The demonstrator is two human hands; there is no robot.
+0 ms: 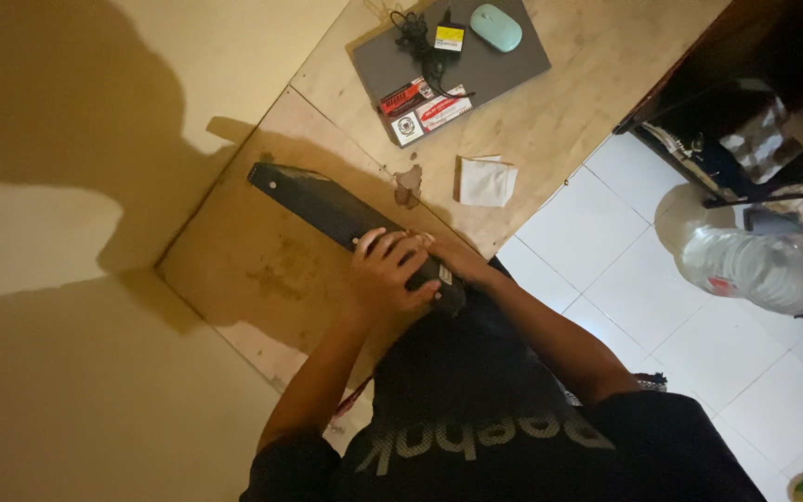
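Observation:
A long, flat, dark bar (327, 209) lies slantwise on the wooden tabletop (262, 279). Its far end points toward the wall and its near end is at my body. My left hand (388, 274) lies over the near end, fingers curled down around it. My right hand (453, 260) grips the same end from the right side and is partly hidden behind my left hand. My black shirt fills the bottom of the view and hides the table edge below the hands.
A closed grey laptop (494, 60) with stickers lies at the far side, carrying a mint-green mouse (495, 26) and a black cable (415, 37). A folded white paper (486, 181) lies mid-table. A big clear water jug (755, 260) stands on the white tiled floor, right.

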